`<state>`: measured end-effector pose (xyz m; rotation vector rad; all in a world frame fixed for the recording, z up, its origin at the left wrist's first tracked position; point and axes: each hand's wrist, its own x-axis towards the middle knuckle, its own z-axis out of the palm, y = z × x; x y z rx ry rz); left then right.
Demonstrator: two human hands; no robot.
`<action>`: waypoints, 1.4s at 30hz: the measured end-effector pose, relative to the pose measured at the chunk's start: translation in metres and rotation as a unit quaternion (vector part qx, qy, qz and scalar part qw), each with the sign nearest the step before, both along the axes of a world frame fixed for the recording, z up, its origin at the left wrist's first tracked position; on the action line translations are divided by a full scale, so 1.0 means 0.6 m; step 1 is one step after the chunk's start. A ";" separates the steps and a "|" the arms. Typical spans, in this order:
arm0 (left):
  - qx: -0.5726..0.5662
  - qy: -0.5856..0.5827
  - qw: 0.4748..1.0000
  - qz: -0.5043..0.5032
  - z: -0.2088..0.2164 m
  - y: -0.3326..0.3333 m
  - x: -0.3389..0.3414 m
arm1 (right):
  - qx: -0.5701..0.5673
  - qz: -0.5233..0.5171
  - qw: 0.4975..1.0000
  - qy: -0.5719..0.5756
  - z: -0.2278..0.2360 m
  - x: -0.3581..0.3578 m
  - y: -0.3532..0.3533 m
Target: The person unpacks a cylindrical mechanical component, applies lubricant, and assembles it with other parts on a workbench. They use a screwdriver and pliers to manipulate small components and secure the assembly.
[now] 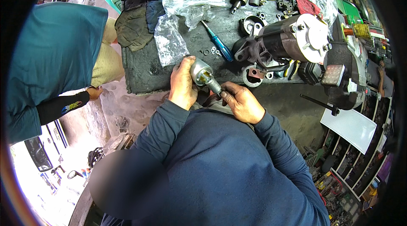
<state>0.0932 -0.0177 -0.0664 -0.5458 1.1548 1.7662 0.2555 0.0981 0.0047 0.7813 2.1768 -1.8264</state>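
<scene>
Head view: ahead of both hands spreads the dark bench, and beyond my right hand a big black-and-silver motor lies on it. Between my hands, just off the bench's near edge, is the silver metal housing I'm holding, its long axis slanting from the wide end at my left hand down and rightward to a narrow stem at my right. That slant is what matters, I judge: any pull or twist should run along it. My left fingers wrap the wide end; my right thumb and fingers pinch the stem's tip. Both hands touch the piece, so neither is nearer. Ahead, between them, lies a blue screwdriver, with small washers beside it.
</scene>
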 end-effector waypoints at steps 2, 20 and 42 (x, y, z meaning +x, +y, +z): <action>-0.005 0.015 1.000 -0.004 -0.005 -0.001 0.000 | -0.010 -0.004 1.000 -0.007 0.002 0.000 0.000; -0.019 -0.055 0.998 -0.001 0.023 0.009 -0.001 | -0.064 -0.055 0.994 -0.063 0.042 -0.023 0.009; 0.004 0.017 0.999 -0.030 0.038 0.001 0.003 | -0.045 -0.101 0.994 -0.023 0.056 -0.033 0.000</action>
